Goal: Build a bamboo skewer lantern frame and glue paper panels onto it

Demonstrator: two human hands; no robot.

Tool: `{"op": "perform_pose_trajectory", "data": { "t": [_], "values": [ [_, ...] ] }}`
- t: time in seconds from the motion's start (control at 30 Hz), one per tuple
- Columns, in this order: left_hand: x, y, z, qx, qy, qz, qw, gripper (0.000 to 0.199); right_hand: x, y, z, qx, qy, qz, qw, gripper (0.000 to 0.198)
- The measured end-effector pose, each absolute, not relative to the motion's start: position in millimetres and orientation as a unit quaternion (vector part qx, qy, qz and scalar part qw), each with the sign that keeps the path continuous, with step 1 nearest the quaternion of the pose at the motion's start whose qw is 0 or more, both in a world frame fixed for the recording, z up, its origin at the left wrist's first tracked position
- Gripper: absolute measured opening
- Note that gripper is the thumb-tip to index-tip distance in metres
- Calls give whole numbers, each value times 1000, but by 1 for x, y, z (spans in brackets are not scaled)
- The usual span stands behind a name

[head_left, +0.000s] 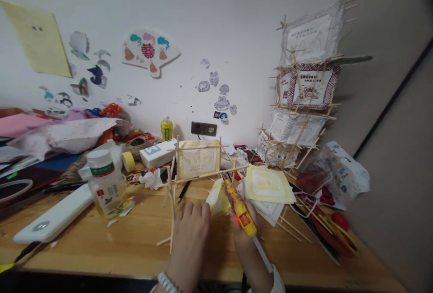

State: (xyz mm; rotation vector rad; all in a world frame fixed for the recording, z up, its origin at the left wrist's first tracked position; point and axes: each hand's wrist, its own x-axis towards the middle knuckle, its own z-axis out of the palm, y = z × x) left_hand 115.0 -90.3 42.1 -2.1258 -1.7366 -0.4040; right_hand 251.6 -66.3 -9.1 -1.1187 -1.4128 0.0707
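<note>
My right hand [248, 227] is wrapped around a yellow hot glue gun [244, 218]. A translucent glue stick [262, 254] juts from its rear end, and its nozzle points forward toward a frame of thin wooden sticks [203, 176]. A yellow-printed paper panel [199, 160] hangs at the far side of that frame. My left hand [192, 221] is closed beside the frame's near side, gripping a curled yellow-and-white paper [215, 192]; its fingertips are hidden. A loose yellow-printed paper sheet [269, 185] lies to the right on other papers.
A tall stick-and-paper tower [304, 99] stands at the back right. On the left are a lidded plastic jar [106, 185], a white power bank [56, 216] and yellow tape [128, 161]. Loose sticks [291, 230] and scissors [338, 234] lie at the right. A yellow bottle [167, 129] stands by the wall.
</note>
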Motion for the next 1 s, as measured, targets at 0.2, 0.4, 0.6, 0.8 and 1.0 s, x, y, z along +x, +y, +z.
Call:
{"op": "perform_pose_trajectory", "data": {
  "t": [0.2,0.4,0.6,0.8,1.0],
  "values": [
    [113,-99,51,-763,-608,-136,173,23,257,-62,-18,-487,-584,24,649,22],
    [110,-106,51,-773,-578,-177,194,23,259,-59,-19,-486,-572,41,659,22],
    [104,-114,55,-789,-550,-196,194,21,260,-60,-13,-507,-557,33,657,18],
    [101,-113,54,-788,-536,-217,210,22,286,-72,-23,-540,-579,37,610,23],
    [98,-106,62,-788,-502,-269,233,16,335,-71,-41,-598,-531,-70,596,33]
  ]
}}
